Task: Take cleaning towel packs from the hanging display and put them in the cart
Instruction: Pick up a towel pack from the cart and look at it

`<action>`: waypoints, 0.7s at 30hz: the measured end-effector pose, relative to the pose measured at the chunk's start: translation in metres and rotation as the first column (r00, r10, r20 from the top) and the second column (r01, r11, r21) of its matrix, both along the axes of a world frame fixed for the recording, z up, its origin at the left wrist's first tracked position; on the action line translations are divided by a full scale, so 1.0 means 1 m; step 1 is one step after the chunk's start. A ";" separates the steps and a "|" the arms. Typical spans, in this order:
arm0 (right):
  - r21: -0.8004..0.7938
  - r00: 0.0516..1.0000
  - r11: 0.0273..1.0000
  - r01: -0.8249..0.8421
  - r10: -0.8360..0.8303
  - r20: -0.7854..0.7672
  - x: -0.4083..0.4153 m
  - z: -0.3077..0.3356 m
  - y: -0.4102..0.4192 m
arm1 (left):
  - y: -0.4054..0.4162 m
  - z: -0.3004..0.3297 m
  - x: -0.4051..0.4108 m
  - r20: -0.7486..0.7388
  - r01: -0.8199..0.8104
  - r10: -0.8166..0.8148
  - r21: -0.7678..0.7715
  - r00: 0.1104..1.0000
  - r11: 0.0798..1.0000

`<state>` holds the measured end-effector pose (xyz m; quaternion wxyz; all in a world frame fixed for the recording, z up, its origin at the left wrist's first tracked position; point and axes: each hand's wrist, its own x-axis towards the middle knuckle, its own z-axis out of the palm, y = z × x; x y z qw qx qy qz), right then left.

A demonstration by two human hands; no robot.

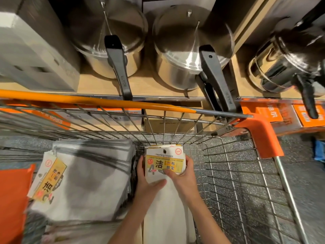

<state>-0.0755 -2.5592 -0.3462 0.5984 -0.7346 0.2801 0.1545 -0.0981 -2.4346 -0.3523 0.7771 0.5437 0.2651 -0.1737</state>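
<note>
Head view: both hands [149, 180] [182, 175] hold towel pack [165, 164] beside cart's [228, 173] bare right half.

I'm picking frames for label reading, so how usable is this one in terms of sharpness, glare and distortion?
Head view: the pack held by the left hand and right hand is sharp enough to read "cleaning towels". The stack of packs on the left is motion-smeared, as are the frame edges. Highlights glare on the steel pot lids. Wide-angle bending curves the cart rail.

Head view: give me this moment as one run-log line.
hands: left hand and right hand both grip towel pack | location: over cart | cart contents: towel stack | shelf: pots
</note>
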 end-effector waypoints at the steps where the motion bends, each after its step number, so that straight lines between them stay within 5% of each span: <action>1: 0.001 1.000 1.000 0.002 -0.002 0.004 -0.001 0.000 0.000 | 0.000 0.001 0.000 -0.008 -0.008 0.008 0.006 1.000 1.000; 21: 0.015 0.997 1.000 -0.027 0.028 -0.078 0.001 0.007 0.001 | 0.000 0.014 -0.006 -0.134 -0.011 0.020 0.072 0.991 0.997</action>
